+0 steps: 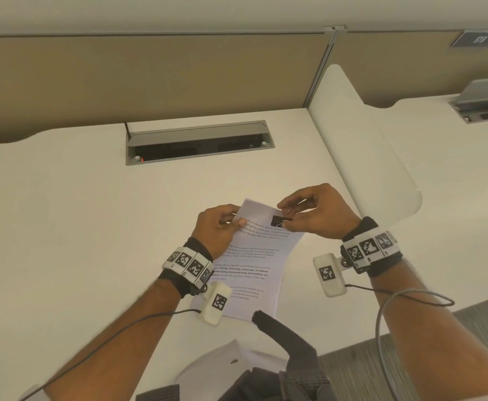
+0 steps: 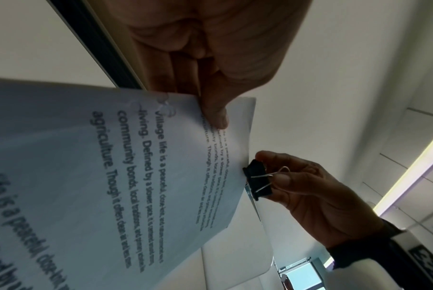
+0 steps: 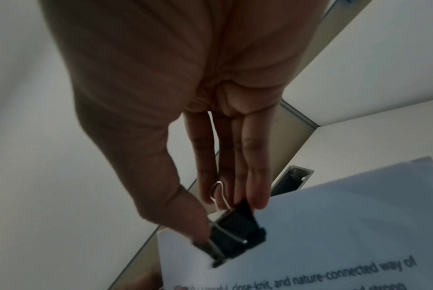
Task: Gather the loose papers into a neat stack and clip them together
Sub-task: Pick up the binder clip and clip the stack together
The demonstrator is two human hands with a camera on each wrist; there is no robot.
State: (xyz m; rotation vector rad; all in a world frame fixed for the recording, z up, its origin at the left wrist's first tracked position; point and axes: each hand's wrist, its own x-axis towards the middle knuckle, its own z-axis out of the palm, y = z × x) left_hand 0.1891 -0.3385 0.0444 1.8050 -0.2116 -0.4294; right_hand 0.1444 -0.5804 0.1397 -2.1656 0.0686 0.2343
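A stack of printed white papers [image 1: 251,264] is held up off the white desk [image 1: 77,221], its top edge away from me. My left hand [image 1: 222,224] pinches the stack near its top left corner, thumb on the printed face [image 2: 216,115]. A black binder clip [image 1: 279,220] with silver wire handles sits on the top edge of the papers [image 2: 257,181] [image 3: 237,233]. My right hand [image 1: 315,214] pinches the clip's wire handles between thumb and fingers [image 3: 210,188]. In the right wrist view the clip's mouth straddles the paper edge [image 3: 334,225].
A grey cable hatch [image 1: 199,143] with its lid raised is set into the desk behind the papers. A tan partition [image 1: 150,79] runs along the back and a white divider panel [image 1: 361,146] stands at the right. A dark chair armrest [image 1: 283,334] sits below the papers.
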